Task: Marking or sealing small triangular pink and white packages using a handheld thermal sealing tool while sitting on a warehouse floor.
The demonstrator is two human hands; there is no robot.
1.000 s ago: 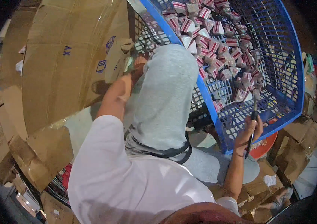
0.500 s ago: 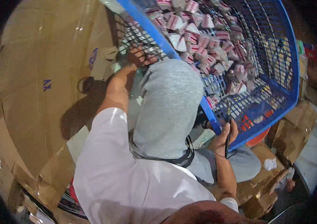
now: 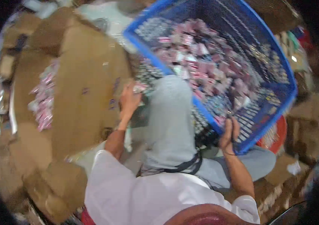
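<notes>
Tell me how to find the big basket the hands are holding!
Look past the person's grey knee, at the upper right. The blue basket is propped there, tilted, its corner gripped by the right hand. It alone is bright blue mesh full of small pink-and-white packets; around it lies brown cardboard.

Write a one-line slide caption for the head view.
Seated person's right hand grips the rim of a tilted blue basket full of small packets; left hand holds a packet beside flattened cardboard.
</notes>
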